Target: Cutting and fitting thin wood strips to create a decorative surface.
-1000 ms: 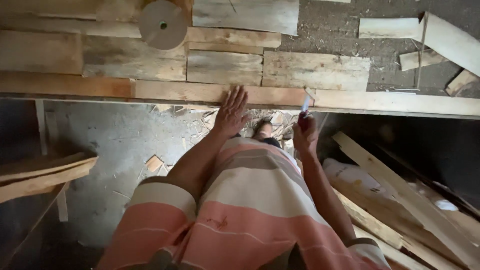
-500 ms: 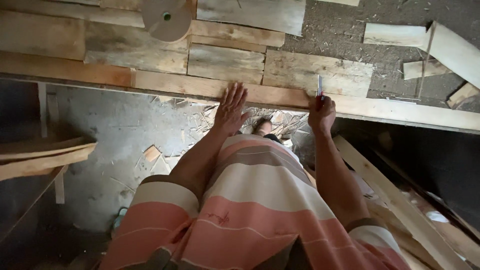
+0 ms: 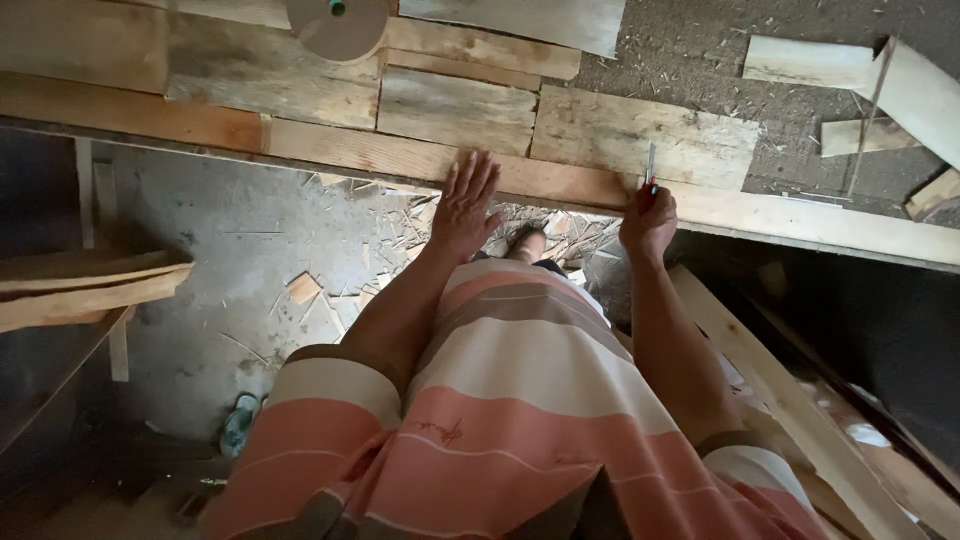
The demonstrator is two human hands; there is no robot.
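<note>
A long wooden plank runs across the near edge of a workbench. My left hand lies flat on it, fingers spread. A little to the right, my right hand grips a thin pen whose tip touches the same plank. Behind the plank, shorter weathered boards lie side by side on the bench. My striped shirt fills the lower middle of the view.
A round wooden disc sits at the top on the boards. Offcuts lie at the top right. Long planks lean at the lower right, and others jut in from the left. Wood chips litter the concrete floor.
My right hand has risen from below the bench edge to the plank, bringing the pen tip onto the wood. The left hand has stayed flat on the plank.
</note>
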